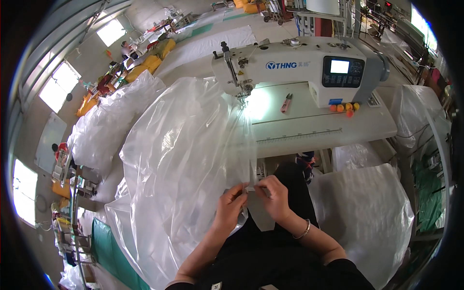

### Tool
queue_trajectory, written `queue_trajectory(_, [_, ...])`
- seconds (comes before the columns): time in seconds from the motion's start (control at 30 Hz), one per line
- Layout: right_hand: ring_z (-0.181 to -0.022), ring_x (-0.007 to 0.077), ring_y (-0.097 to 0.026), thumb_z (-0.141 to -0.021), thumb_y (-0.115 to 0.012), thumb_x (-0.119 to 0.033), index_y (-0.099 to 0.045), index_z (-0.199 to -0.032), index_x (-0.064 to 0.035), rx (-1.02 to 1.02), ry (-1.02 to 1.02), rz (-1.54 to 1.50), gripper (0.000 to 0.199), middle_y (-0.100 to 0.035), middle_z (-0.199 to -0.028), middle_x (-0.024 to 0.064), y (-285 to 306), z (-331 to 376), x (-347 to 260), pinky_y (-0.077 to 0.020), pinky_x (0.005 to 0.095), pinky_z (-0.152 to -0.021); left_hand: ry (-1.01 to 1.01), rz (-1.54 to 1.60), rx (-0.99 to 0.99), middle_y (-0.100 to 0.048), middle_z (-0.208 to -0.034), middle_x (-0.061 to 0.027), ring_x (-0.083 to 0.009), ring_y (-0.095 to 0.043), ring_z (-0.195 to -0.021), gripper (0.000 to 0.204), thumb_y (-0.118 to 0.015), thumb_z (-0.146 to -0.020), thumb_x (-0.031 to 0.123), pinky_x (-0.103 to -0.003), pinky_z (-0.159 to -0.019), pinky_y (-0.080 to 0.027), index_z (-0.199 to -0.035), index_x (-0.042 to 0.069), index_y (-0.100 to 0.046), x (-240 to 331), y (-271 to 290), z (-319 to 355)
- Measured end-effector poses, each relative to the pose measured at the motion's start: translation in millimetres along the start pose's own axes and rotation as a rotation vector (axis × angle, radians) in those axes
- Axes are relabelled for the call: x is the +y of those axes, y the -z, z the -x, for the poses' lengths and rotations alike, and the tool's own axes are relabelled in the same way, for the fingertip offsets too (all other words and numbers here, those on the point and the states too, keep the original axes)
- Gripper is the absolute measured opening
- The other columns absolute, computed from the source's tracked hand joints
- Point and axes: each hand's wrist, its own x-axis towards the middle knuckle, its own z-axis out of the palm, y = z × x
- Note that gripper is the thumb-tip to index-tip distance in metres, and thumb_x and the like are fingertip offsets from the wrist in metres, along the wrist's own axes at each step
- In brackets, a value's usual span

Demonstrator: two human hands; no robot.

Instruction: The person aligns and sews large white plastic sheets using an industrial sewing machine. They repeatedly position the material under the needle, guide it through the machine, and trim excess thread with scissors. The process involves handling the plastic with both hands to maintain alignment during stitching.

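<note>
A large clear plastic sheet (174, 135) spreads over the left of the sewing table and hangs down toward my lap. Its right edge runs from under the needle of a white sewing machine (270, 63) to my fingers. My left hand (231, 205) pinches this edge between thumb and fingers. Close beside it, my right hand (273, 195) is also closed on the edge, fingertips nearly meeting those of the left. A lamp under the machine head lights the spot by the needle. On the table (309, 137) lies a pair of thread snips (286, 103) with reddish handles.
Several small orange and yellow fruits (349, 108) rest by the machine's base. More plastic sheeting lies in a stack (365, 217) at the right and a heap (111, 121) at the left. A person (128, 50) is far off at the upper left.
</note>
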Motion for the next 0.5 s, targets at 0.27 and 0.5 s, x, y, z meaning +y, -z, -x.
queue_trajectory(0.27, [-0.077, 0.0315, -0.063, -0.071, -0.067, 0.006, -0.064, -0.095, -0.0010, -0.171, 0.268, 0.170, 0.025, -0.062, -0.088, 0.0127, -1, 0, -22, -0.0523, 0.0363, -0.067, 0.006, 0.135, 0.057, -0.056, -0.081, 0.0027, -0.0025, -0.047, -0.071, 0.020, -0.055, -0.094, 0.008, -0.018, -0.060, -0.036, -0.109, -0.003, -0.061, 0, -9, 0])
queue_trajectory(0.5, [-0.106, 0.0203, -0.061, -0.090, -0.056, -0.005, -0.061, -0.116, 0.0001, -0.190, -0.485, -0.288, 0.027, -0.060, -0.121, 0.0058, -3, -39, 17, -0.0522, 0.0341, -0.083, -0.516, -0.527, 0.320, -0.062, -0.079, -0.0076, -0.0178, -0.055, -0.063, 0.010, -0.059, -0.090, 0.007, -0.026, -0.060, -0.042, -0.093, -0.001, -0.065, 16, 10, -14])
